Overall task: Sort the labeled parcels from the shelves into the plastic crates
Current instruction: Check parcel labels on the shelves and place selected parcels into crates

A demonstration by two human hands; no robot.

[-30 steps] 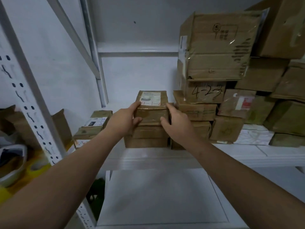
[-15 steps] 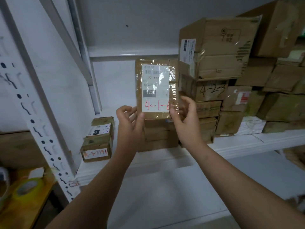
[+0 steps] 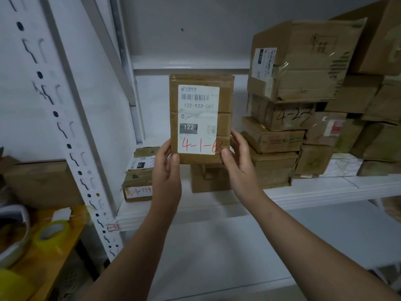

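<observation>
The parcel (image 3: 201,118) higher now, boxes (image 3: 273,138) behind

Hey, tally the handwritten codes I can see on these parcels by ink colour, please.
Red: 2, on the held parcel and on the small box at the left end of the shelf.
Black: 1, the 4-23 on the stacked box.
Total: 3. Another scrawl beside the left hand is too hidden to count.

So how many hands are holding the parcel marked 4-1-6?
2. The left hand grips the lower left corner of the parcel, thumb on the front. The right hand grips its lower right corner.
</observation>
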